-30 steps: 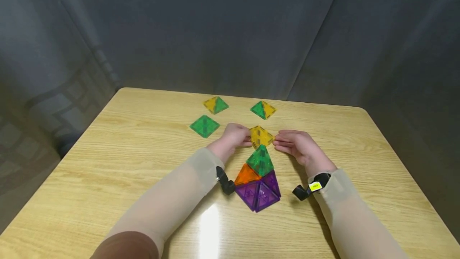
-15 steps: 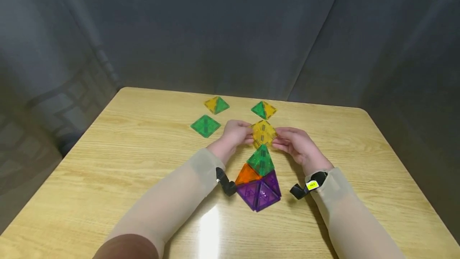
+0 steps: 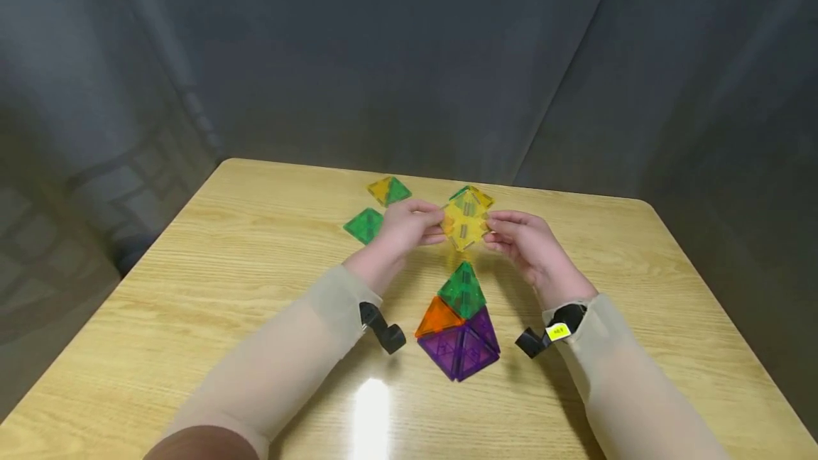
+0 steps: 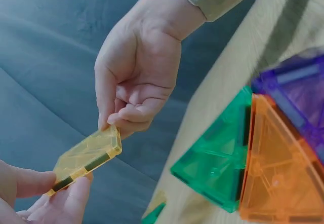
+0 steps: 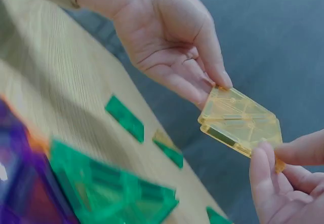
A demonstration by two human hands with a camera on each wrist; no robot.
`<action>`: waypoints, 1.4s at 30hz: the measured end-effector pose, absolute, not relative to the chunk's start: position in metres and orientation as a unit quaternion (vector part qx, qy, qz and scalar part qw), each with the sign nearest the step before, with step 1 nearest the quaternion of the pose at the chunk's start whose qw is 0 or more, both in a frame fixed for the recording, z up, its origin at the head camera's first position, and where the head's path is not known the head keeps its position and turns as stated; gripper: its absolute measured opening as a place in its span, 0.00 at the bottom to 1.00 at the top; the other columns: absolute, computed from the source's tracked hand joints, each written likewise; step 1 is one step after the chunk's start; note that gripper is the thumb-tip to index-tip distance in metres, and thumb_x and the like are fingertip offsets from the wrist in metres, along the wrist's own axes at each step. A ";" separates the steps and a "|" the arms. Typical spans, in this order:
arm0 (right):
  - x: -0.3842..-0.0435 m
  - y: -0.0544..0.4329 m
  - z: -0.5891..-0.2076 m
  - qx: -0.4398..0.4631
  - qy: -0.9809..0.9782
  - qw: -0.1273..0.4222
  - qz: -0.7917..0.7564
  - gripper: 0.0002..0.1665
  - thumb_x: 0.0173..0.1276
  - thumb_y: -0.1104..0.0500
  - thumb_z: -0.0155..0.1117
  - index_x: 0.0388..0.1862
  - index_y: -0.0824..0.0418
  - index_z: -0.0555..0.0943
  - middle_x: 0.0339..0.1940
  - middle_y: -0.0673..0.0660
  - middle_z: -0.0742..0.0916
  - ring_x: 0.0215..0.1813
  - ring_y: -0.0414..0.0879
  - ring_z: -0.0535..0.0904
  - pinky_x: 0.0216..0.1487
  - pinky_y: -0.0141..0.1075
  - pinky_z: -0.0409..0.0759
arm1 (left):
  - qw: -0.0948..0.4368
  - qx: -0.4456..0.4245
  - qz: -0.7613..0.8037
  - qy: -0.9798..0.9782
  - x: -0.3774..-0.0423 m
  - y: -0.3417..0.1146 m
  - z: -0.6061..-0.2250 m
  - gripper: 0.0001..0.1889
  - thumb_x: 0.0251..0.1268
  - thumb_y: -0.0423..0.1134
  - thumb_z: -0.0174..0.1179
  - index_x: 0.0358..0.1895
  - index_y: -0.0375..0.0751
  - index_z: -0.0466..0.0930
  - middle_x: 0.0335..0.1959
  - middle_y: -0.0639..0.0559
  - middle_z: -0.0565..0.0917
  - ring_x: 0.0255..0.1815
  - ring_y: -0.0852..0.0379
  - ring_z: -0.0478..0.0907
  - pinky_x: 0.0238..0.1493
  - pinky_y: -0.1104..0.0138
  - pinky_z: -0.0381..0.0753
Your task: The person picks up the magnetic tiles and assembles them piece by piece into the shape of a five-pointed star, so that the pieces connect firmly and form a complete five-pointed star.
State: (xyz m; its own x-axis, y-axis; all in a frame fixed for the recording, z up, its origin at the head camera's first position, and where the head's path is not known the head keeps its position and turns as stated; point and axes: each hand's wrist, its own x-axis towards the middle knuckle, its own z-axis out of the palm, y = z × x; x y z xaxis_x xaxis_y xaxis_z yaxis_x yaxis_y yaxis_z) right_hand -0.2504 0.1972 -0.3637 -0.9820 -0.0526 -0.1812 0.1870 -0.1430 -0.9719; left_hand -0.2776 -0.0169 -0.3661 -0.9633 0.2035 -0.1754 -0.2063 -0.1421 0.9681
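A translucent yellow diamond (image 3: 465, 221), made of two magnetic triangle tiles joined edge to edge, is held above the table. My left hand (image 3: 409, 224) pinches its left corner and my right hand (image 3: 527, 238) pinches its right corner, thumbs on top. In the right wrist view the yellow tiles (image 5: 240, 120) are tilted, with a slight fold along their seam. Below the hands stands a built shape: a green part (image 3: 464, 291) at the top, an orange triangle (image 3: 439, 316) on the left, purple triangles (image 3: 473, 355) at the bottom and right. The yellow diamond and the green part are apart.
A yellow-green diamond (image 3: 389, 191) and a green diamond (image 3: 363, 226) lie at the back left; my left hand partly hides the green one. Another green-yellow diamond (image 3: 483, 196) is partly behind the held tiles. The wooden table (image 3: 639, 289) ends at a dark curtain (image 3: 383, 55).
The yellow diamond was low at the tip of the green part; both hands have raised it up and away from it. The built shape stays in place.
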 end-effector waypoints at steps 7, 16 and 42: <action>-0.230 0.183 -0.348 -0.007 0.626 0.100 -0.773 0.05 0.73 0.66 0.60 0.45 0.65 0.80 0.37 0.59 0.85 0.37 0.46 0.86 0.47 0.35 0.84 | 0.090 0.050 0.734 0.671 -0.256 -0.049 -0.359 0.12 0.67 0.36 0.65 0.51 0.35 0.83 0.39 0.45 0.84 0.34 0.48 0.82 0.38 0.62 0.86; -0.209 0.169 -0.341 -0.066 0.619 0.093 -0.777 0.11 0.71 0.71 0.59 0.40 0.58 0.85 0.41 0.58 0.85 0.44 0.48 0.86 0.50 0.37 0.83 | 0.128 0.070 0.772 0.619 -0.225 -0.081 -0.361 0.16 0.71 0.37 0.61 0.54 0.28 0.80 0.40 0.39 0.87 0.41 0.48 0.86 0.46 0.58 0.85; -0.200 0.150 -0.364 -0.106 0.734 0.185 -0.645 0.16 0.71 0.69 0.59 0.56 0.75 0.74 0.37 0.59 0.84 0.36 0.48 0.81 0.38 0.38 0.85 | 0.282 0.125 0.729 0.611 -0.184 -0.105 -0.405 0.08 0.65 0.28 0.61 0.45 0.28 0.79 0.37 0.39 0.87 0.40 0.48 0.86 0.42 0.61 0.86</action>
